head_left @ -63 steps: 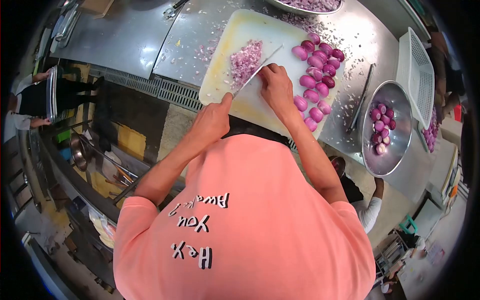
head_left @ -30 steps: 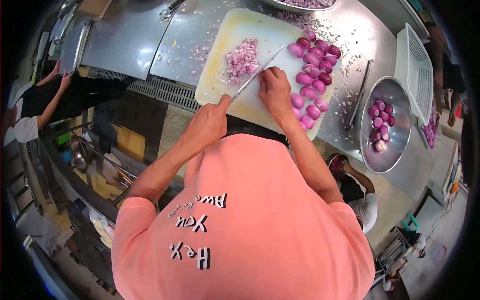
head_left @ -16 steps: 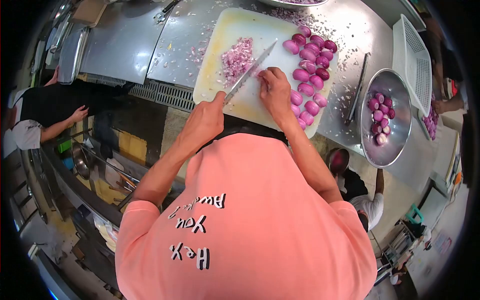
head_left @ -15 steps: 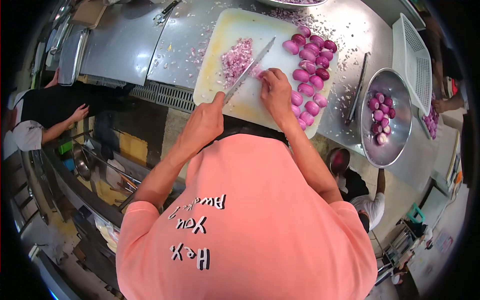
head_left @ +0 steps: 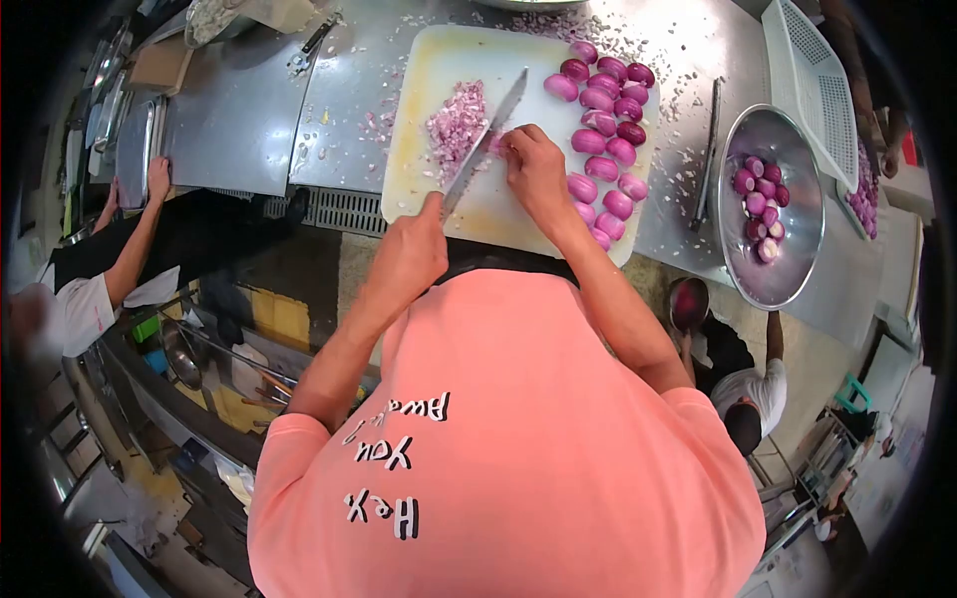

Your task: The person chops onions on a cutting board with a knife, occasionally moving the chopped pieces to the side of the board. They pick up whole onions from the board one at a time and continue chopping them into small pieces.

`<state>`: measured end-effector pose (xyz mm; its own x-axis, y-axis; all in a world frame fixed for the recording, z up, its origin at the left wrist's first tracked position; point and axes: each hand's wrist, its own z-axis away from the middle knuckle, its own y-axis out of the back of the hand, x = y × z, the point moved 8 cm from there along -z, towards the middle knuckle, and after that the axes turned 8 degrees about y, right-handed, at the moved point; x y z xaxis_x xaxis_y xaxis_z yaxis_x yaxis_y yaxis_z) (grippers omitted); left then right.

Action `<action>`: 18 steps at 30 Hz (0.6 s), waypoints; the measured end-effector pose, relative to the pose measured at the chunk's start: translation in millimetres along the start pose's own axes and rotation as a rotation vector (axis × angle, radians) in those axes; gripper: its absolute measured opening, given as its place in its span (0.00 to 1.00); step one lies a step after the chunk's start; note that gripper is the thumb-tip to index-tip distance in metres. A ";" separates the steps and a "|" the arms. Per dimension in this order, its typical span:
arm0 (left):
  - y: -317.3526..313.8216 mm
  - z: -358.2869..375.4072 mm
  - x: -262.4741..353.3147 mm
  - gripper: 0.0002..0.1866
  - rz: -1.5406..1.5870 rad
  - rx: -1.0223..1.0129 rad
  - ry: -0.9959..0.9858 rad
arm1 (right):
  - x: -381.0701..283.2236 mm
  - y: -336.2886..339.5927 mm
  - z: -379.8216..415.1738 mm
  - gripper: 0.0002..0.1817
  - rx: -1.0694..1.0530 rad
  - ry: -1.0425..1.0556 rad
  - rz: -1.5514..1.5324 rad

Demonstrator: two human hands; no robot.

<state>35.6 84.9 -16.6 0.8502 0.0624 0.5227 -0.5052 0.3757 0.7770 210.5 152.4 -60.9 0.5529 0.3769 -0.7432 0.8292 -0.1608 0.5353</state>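
On the white cutting board [head_left: 518, 214], my left hand [head_left: 411, 254] is wrapped round the handle end of a long knife [head_left: 495, 118], its blade slanting up and right. My right hand [head_left: 538, 177] is pinched at a small piece of purple onion [head_left: 495, 143] beside the blade. Left of the knife lies a heap of chopped onion [head_left: 459, 122]. Peeled purple onion pieces [head_left: 601, 121] stand in rows along the board's right side, close to my right hand. The fingertips of my right hand are partly hidden.
Right of the board are a dark rod-like tool [head_left: 707, 154], a metal bowl [head_left: 738, 249] holding several onions, and a white plastic basket [head_left: 822, 90]. Onion bits litter the steel counter [head_left: 349, 120]. One person [head_left: 105, 289] is at the left, another [head_left: 748, 384] at the lower right.
The whole scene has shifted slightly in view. The person at the left now has a raised hand on a metal tray. Both my hands keep their places at the knife and the onion.
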 end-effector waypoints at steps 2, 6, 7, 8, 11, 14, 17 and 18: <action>-13.1 -8.1 -6.2 0.17 -0.011 -0.014 -0.002 | 1.0 -2.0 -1.3 0.06 -0.010 -0.010 -0.006; -5.5 -3.9 3.3 0.18 -0.023 -0.042 0.021 | -0.8 1.4 -0.2 0.05 0.012 -0.017 0.003; -1.7 -0.7 4.1 0.18 0.006 -0.042 0.048 | -0.7 2.4 0.9 0.05 0.013 -0.018 0.003; -6.3 -5.3 -0.8 0.18 -0.001 -0.037 0.046 | 0.6 1.8 -0.7 0.05 0.019 -0.024 -0.004; -21.2 -8.3 -11.7 0.18 -0.054 -0.045 0.023 | 0.9 -1.3 2.4 0.05 0.028 -0.010 -0.021; -4.9 0.0 0.6 0.19 0.014 -0.024 -0.005 | 3.6 0.4 3.5 0.05 0.041 0.016 -0.028; -5.9 1.6 -7.2 0.18 -0.018 -0.004 0.088 | 2.2 -1.8 -3.4 0.05 0.063 0.025 -0.062; -8.0 0.2 -10.3 0.19 -0.044 -0.002 0.083 | 1.1 -1.0 -2.5 0.05 0.069 0.024 -0.073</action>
<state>30.8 81.0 -28.2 0.8808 0.1227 0.4573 -0.4672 0.3816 0.7976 210.0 155.2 -61.2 0.4890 0.4113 -0.7693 0.8716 -0.1942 0.4502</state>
